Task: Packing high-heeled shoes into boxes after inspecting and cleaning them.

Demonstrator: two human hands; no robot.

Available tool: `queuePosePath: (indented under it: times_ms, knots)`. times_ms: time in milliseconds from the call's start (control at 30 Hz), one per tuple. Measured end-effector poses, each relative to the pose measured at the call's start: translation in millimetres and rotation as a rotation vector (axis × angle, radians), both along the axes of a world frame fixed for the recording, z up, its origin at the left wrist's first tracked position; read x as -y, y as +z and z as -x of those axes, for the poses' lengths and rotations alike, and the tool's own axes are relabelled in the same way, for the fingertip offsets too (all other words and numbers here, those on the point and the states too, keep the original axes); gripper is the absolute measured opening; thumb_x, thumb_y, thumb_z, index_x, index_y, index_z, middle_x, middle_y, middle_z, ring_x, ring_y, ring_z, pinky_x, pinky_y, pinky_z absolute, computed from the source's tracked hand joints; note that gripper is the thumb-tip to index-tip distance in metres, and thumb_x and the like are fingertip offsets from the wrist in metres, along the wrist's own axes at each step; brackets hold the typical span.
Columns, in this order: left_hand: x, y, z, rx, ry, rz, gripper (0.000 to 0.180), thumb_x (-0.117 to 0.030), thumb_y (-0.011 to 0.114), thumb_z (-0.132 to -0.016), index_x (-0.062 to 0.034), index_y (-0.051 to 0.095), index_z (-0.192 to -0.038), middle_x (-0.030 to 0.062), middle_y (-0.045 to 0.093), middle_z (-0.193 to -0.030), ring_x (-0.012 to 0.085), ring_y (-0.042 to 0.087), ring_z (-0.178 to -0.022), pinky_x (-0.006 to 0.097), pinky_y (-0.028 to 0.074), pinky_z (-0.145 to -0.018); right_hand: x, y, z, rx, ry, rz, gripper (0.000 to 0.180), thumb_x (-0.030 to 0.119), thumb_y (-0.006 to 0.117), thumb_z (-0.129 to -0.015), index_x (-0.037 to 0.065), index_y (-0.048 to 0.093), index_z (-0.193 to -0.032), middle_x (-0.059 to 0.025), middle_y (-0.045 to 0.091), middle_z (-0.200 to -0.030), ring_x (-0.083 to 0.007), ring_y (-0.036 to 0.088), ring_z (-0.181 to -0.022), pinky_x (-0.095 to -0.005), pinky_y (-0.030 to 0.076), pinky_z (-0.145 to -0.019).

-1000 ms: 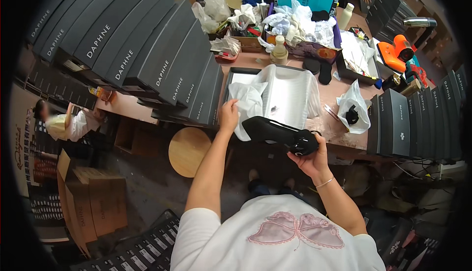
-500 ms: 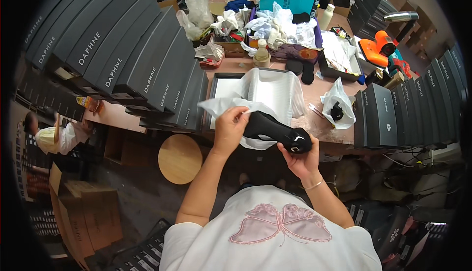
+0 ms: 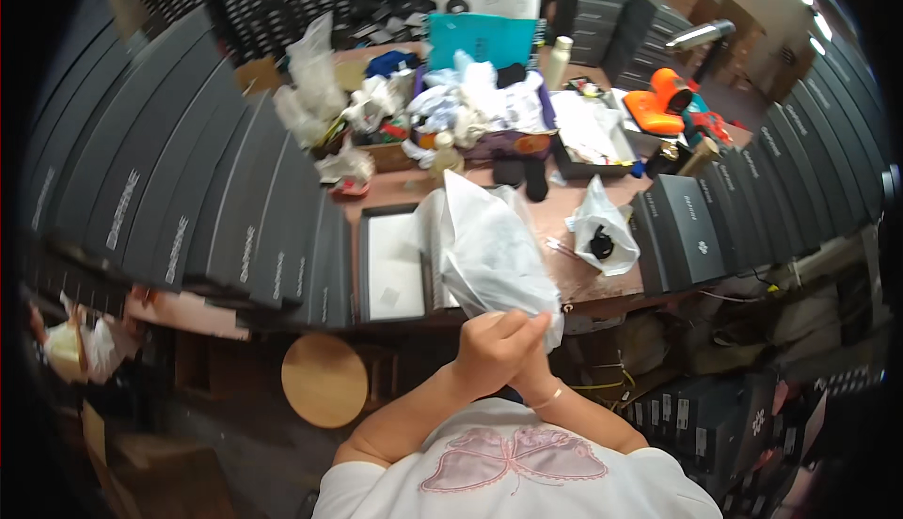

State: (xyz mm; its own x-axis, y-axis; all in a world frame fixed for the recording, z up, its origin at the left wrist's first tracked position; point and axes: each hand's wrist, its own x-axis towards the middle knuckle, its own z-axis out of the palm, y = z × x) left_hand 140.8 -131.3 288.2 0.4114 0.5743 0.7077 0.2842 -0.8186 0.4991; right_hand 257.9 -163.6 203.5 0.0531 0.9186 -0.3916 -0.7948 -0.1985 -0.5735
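Note:
In front of me, at the table's near edge, a white translucent wrapping sheet stands puffed up, and it hides nearly all of the black shoe. Only a small dark bit with a shiny ornament shows at the sheet's right edge. My left hand is closed, pinching the sheet's lower end. Close against it, my right hand is closed around the shoe's end, its fingers largely covered by the left hand and the sheet. Behind the sheet lies an open shoebox with a white inside.
Stacks of dark grey shoeboxes rise at the left and right. A white plastic bag with something black in it sits right of the sheet. Farther back are a bottle, black pads and an orange device. A round stool stands below left.
The sheet now covers the shoe, which was mostly bare before. My left hand has moved right and down to meet my right hand, which has come in closer. The view has tilted up.

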Motion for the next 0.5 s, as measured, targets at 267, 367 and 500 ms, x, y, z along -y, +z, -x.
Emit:
queuePosePath:
  times_ms: [267,367,500]
  knots:
    - [-29.3,-14.3,-55.0,0.167,-0.139,0.086,0.026,0.001,0.069,-0.072,-0.0042,0.067,-0.097,0.0075,0.058,-0.068,0.0255,0.059,-0.057,0.035,0.048,-0.051,-69.7,18.6,-56.8,0.186,-0.041,-0.374,0.045,0.027,0.050,-0.095,0.001,0.046,-0.132,-0.0124,0.049,-0.134,-0.0234,0.047,-0.125,-0.0387,0.035,-0.108]
    - [-44.7,-33.5,-93.2,0.096,-0.174,0.065,0.033,-0.002,0.071,-0.069,-0.0036,0.065,-0.102,0.0092,0.061,-0.077,0.0254,0.061,-0.061,0.032,0.049,-0.054,-91.9,-6.7,-85.5,0.723,0.025,-0.394,0.045,0.024,0.050,-0.095,0.001,0.045,-0.133,-0.0134,0.049,-0.134,-0.0237,0.046,-0.125,-0.0386,0.035,-0.108]
    - [-49.5,-47.0,-64.5,0.138,-0.098,0.315,0.048,-0.022,0.075,-0.076,-0.0022,0.057,-0.115,0.0090,0.062,-0.092,0.0240,0.061,-0.085,0.033,0.049,-0.076,-127.3,-53.0,-111.6,1.189,0.258,-0.537,0.046,0.020,0.051,-0.095,0.000,0.043,-0.135,-0.0147,0.048,-0.134,-0.0242,0.045,-0.126,-0.0384,0.035,-0.108]
